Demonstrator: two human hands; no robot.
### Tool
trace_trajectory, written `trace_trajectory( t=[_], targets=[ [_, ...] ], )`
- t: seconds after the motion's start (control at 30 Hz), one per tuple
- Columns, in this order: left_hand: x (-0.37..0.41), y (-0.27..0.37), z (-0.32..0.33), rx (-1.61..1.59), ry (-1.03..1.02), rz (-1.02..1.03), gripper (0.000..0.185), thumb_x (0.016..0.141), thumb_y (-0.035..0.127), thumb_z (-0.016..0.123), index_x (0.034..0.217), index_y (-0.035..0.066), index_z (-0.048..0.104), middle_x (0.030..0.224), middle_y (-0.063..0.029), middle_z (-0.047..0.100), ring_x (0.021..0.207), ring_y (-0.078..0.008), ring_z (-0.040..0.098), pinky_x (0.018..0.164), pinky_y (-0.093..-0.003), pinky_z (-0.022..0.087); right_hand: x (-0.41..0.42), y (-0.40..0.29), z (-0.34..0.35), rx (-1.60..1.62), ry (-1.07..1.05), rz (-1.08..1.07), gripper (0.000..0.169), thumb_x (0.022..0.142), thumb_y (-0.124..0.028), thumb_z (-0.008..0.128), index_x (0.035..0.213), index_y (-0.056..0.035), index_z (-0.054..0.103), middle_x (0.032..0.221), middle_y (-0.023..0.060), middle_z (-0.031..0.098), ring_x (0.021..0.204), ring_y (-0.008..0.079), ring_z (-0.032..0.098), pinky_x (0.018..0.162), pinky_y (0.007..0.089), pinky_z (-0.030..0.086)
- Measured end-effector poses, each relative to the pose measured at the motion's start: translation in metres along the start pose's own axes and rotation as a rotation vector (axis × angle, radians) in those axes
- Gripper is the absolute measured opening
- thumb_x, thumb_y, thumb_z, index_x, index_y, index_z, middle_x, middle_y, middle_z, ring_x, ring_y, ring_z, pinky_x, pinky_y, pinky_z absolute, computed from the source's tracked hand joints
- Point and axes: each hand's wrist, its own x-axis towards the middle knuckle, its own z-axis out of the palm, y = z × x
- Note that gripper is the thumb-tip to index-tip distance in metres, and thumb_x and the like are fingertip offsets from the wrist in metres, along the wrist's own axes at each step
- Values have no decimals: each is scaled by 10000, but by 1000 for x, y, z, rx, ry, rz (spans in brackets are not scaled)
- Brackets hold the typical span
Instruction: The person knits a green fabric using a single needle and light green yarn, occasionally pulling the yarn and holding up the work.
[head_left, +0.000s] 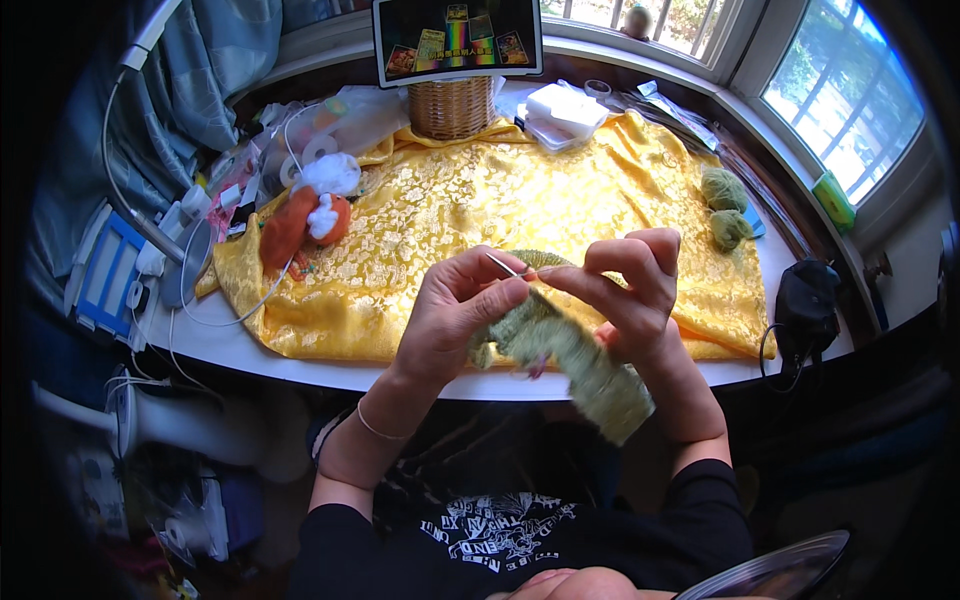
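Observation:
Green knitting (559, 341) hangs from between my two hands, its lower end dangling past the table's front edge. My left hand (457, 307) grips the knitting near its top, with the tip of a metal knitting needle (504, 264) showing between thumb and forefinger. My right hand (630, 292) is close beside it, forefinger pointing at the needle and holding a thin strand of yarn; its lower fingers are curled behind the piece and partly hidden. A small purplish bit (538, 367) shows on the knitting. Two balls of green yarn (724, 190) lie at the table's right.
A yellow patterned cloth (450, 202) covers much of the white table. Orange and white fibre (289, 229) lies at left, near a lamp and cables. A tablet (457, 37) stands above a wicker basket (452, 109) at the back. A black bag-like object (806, 311) sits at right.

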Motion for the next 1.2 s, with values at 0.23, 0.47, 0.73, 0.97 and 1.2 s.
trace_trajectory(
  t=[0.23,0.47,0.73,0.97,1.2],
  targets=[
    [0,7,-5,-156,85,84,121,861,96,554,934,5,587,885,-60,621,781,-76,570,724,-209,473,3,1,1,61,38,-11,292,532,-220,626,811,-165,691,750,-55,509,706,134,432,672,258,316],
    [3,2,-8,-155,100,153,86,843,32,553,927,19,567,852,-45,605,774,-79,568,720,-210,475,3,1,1,-5,28,-35,294,546,-229,616,813,-125,683,783,-40,531,714,138,448,670,259,319],
    [0,7,0,-23,69,176,117,839,18,562,954,8,574,869,-45,610,806,-87,576,728,-214,484,5,1,0,10,53,5,291,562,-233,635,821,-107,672,767,-26,523,715,147,449,670,264,325],
    [0,6,-1,259,-57,212,191,828,-28,556,1014,-30,597,918,-57,566,806,-89,571,702,-188,475,4,7,-1,65,100,36,235,574,-260,665,752,-109,640,725,-8,516,687,167,449,646,281,326],
    [-3,15,1,111,89,126,209,840,34,571,1044,-9,578,892,-70,627,773,-83,588,702,-192,487,6,4,-6,162,70,116,170,604,-225,675,721,-107,636,684,2,504,665,180,443,638,290,323]
  ],
)
